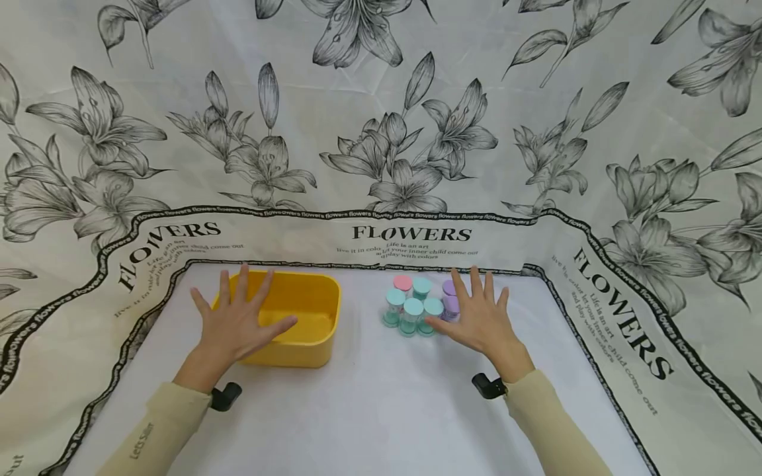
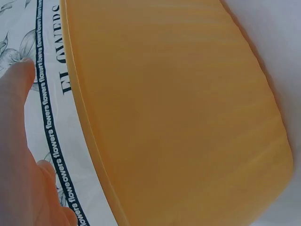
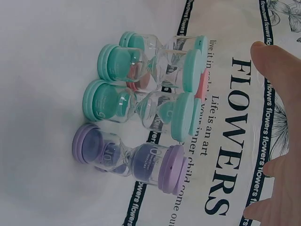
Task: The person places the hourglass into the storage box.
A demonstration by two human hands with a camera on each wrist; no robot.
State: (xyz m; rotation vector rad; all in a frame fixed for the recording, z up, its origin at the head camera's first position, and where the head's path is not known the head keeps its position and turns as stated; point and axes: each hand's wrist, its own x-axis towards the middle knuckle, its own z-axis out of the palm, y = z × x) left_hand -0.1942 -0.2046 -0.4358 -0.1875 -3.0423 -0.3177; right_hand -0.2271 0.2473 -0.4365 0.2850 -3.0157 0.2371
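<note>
My left hand (image 1: 235, 327) is spread wide over the left part of a yellow plastic bin (image 1: 321, 354), holding nothing. In the left wrist view the bin's side (image 2: 178, 113) fills most of the picture, and the thumb shows at the left edge. My right hand (image 1: 485, 320), fingers also spread, hovers at the right side of a cluster of small hourglasses. Several have teal caps (image 1: 413, 307), one has a pink cap (image 1: 403, 283), and two have purple caps (image 1: 450, 304), partly hidden by the hand. In the right wrist view a purple hourglass (image 3: 129, 157) stands nearest, with purple sand inside.
A white tabletop (image 1: 357, 423) lies under everything. Cloth printed with flowers and lettering (image 1: 411, 235) rises behind and along both sides. Each wrist wears a small black camera, such as the one by the right sleeve (image 1: 488, 386).
</note>
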